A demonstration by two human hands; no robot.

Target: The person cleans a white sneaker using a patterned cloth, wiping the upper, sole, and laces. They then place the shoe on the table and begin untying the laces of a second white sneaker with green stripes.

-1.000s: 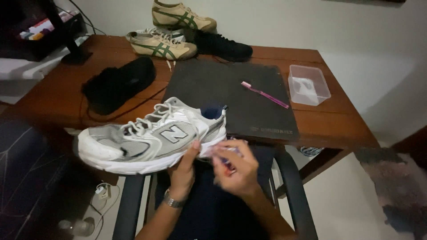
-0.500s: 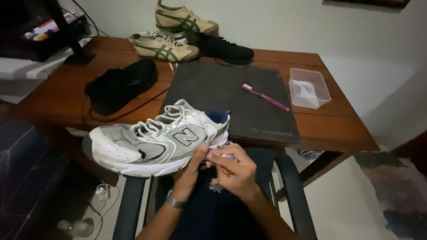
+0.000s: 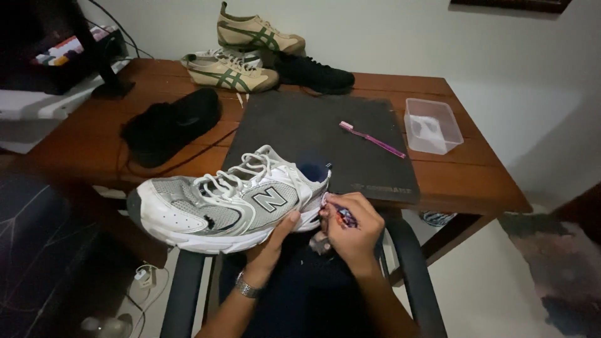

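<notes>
The left hand (image 3: 275,241) cups the underside of a white-and-grey running shoe (image 3: 228,200), thumb pressed up against the sole near the heel, holding it above the lap with its toe pointing to nine o'clock. The right hand (image 3: 350,228) is curled tight around a small dark, multi-coloured object (image 3: 343,216), which touches the shoe's heel; what the object is cannot be told. At twelve o'clock from the shoe, a dark mat (image 3: 313,134) lies on the wooden table (image 3: 463,178), with a pink toothbrush (image 3: 370,138) on it. A clear plastic container (image 3: 433,125) sits at two o'clock. Tan-and-green sneakers (image 3: 230,72) rest at the table's far edge.
</notes>
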